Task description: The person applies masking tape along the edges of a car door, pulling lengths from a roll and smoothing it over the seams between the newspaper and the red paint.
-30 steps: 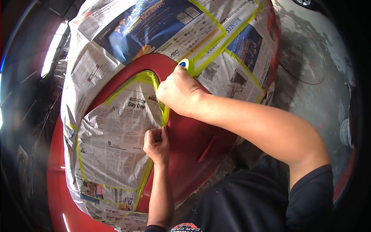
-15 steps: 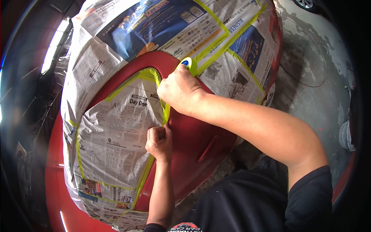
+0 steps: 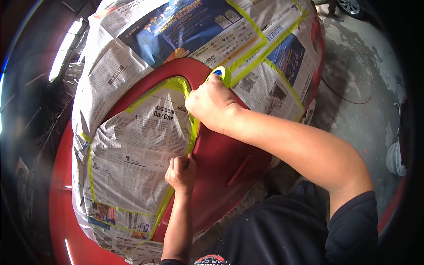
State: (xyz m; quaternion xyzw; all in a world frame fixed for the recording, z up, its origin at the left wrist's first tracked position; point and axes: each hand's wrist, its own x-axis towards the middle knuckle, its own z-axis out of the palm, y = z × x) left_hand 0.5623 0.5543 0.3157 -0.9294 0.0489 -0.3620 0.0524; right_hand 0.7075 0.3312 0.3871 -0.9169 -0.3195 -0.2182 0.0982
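Observation:
My right hand (image 3: pixel 212 105) is closed around a roll of yellow-green masking tape (image 3: pixel 227 77) at the upper end of a red car panel (image 3: pixel 221 165). A strip of the same tape (image 3: pixel 193 132) runs down the edge between the panel and a newspaper sheet (image 3: pixel 141 141) headed "Day One". Lower along that strip, my left hand (image 3: pixel 180 174) rests with curled fingers, its thumb at the tape's edge. Whether those fingers pinch anything is hidden. A curved red band (image 3: pixel 154 73) of bodywork frames the top of the sheet.
More newspaper (image 3: pixel 176 31), taped at its seams, covers the car's body beyond. On the right lies a concrete floor (image 3: pixel 349 119) with a thin hose or cable (image 3: pixel 370 90) across it. A car wheel (image 3: pixel 350 6) and part of a person's leg show at the top right.
My left hand has slid a little way down the tape strip, toward me. My right hand keeps its hold on the tape roll, and the view has shifted slightly.

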